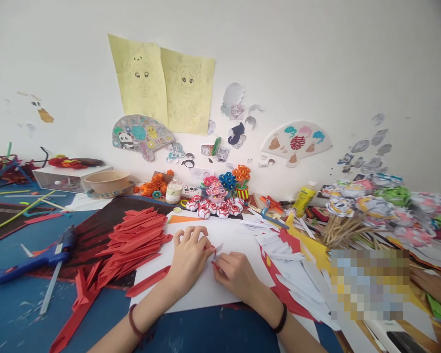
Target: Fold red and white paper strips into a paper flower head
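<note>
Over a white paper sheet, my left hand and my right hand come together in a pinch. Between their fingertips is a small folded paper piece, red with a white tip and mostly covered by the fingers. A single red paper strip lies beside my left wrist. Further left is a heap of folded red paper strips. Folded white paper strips are spread to the right of my right hand, partly on red paper. Finished red-and-white paper flowers sit beyond the sheet.
A blue glue gun rests at the left on the blue table. Along the wall stand a beige bowl, a jar and a yellow bottle. Stemmed paper flowers pile up at right, near another person's hand.
</note>
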